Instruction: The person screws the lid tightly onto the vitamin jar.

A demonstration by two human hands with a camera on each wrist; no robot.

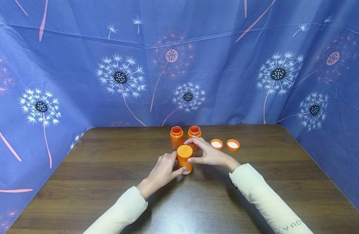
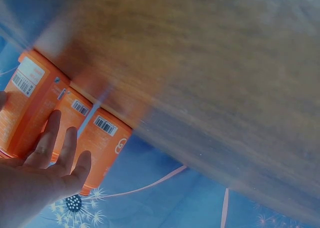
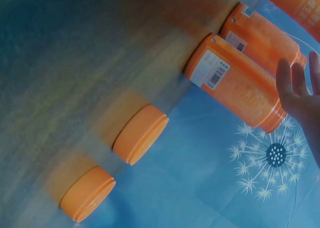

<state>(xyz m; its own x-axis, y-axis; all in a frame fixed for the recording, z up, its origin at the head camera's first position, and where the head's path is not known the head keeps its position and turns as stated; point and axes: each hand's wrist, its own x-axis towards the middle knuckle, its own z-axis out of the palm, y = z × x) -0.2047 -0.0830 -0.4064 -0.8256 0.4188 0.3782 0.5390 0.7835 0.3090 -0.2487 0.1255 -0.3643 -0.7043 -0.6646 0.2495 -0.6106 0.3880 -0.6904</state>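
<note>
An orange bottle [image 1: 185, 164] with its orange lid [image 1: 185, 151] on stands upright at the middle of the table, between both hands. My left hand [image 1: 163, 169] holds its body from the left, thumb across the front and fingers at the side. From the right, my right hand [image 1: 207, 154] has its thumb and index finger around the lid, the index finger behind it. Part of this bottle [image 2: 22, 108] shows in the left wrist view beside the spread left fingers. Just behind stand two uncapped orange bottles, a left one [image 1: 177, 139] and a right one [image 1: 194, 130] partly hidden by the right hand.
Two orange lids, one nearer the bottles [image 1: 216, 144] and one farther right [image 1: 233, 145], lie white inside up on the brown wooden table [image 1: 109, 156]. A blue cloth [image 1: 220, 97] with dandelion prints hangs behind the table and along its sides.
</note>
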